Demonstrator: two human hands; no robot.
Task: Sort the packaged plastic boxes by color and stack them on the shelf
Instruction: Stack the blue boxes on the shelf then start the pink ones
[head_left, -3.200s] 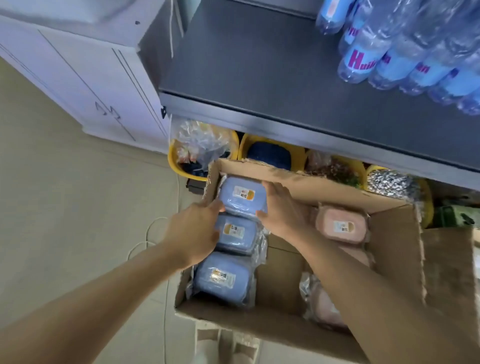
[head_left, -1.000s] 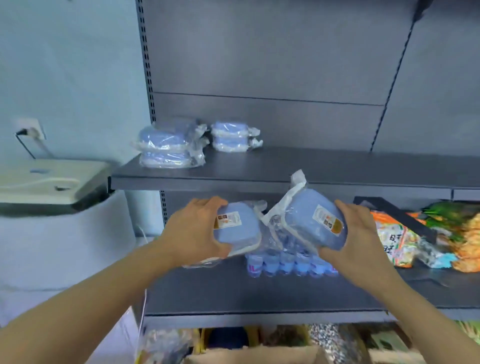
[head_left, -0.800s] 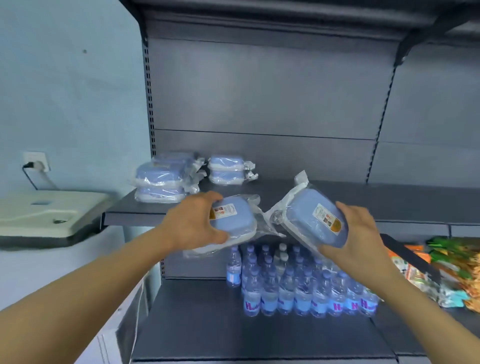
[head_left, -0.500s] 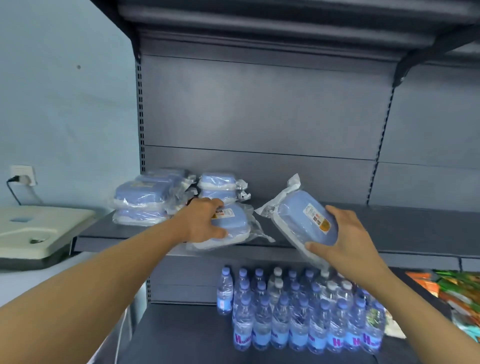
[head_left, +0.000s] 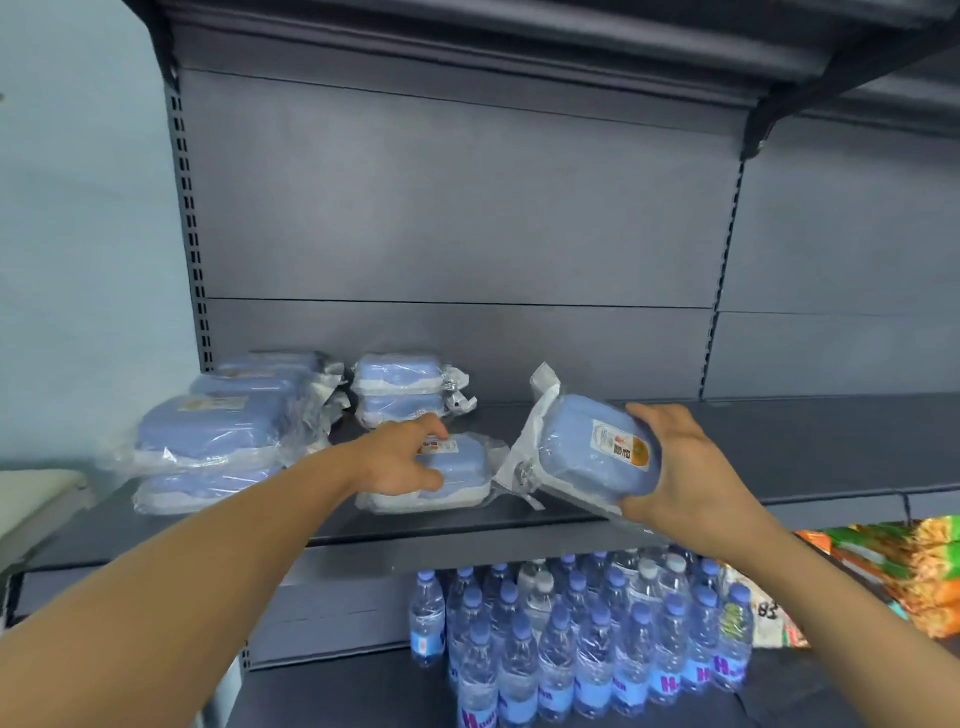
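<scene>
A: Where do the blue boxes go?

B: They go on the grey shelf (head_left: 779, 447). Two big piles of wrapped blue boxes (head_left: 208, 447) sit at its left end, and a small pile of two (head_left: 397, 389) sits near the back wall.

A: What does the person hold?

B: The right hand (head_left: 691, 473) holds a tilted blue box (head_left: 587, 452) in its plastic bag. The thumb is on top and the fingers curl under it, above the shelf's front edge. The left hand (head_left: 400, 462) rests on a smaller blue box (head_left: 447, 475) that sits flat on the shelf, just in front of the small pile. Its fingers curl over the top.

A: How does the person do this part well?

B: The left hand should probably let go only when its box sits flat. Then the tilted box should be turned level and set down softly. The plastic bags look slippery, so a crooked box may slide off.
</scene>
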